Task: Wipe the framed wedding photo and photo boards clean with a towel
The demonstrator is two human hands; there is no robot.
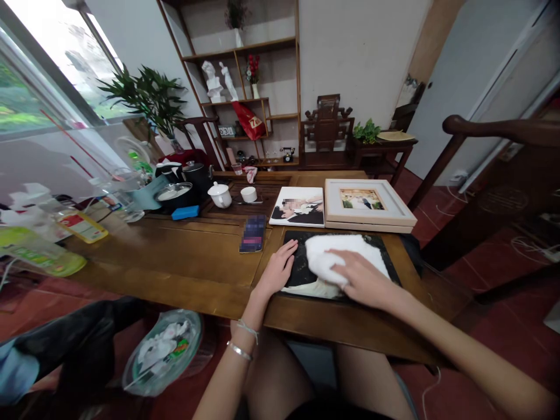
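Observation:
A dark rectangular panel [301, 259] with a pale patch along its near edge lies flat on the wooden table in front of me. My left hand [280, 268] rests on the panel's left side, fingers stretched out and holding nothing. On the panel lies a bunched white cloth [326, 254], which covers much of its middle and right. My right hand [356, 274] presses on the cloth with bent fingers and grips its near part. What lies under the cloth is hidden.
Behind the panel lie a photo print [297, 207] and a white framed picture [367, 204]. A phone [252, 234] sits to the left. Farther left are a lidded cup [219, 195], a blue sponge [185, 213] and bottles [83, 227]. A lined waste bin [196, 332] stands below the table edge.

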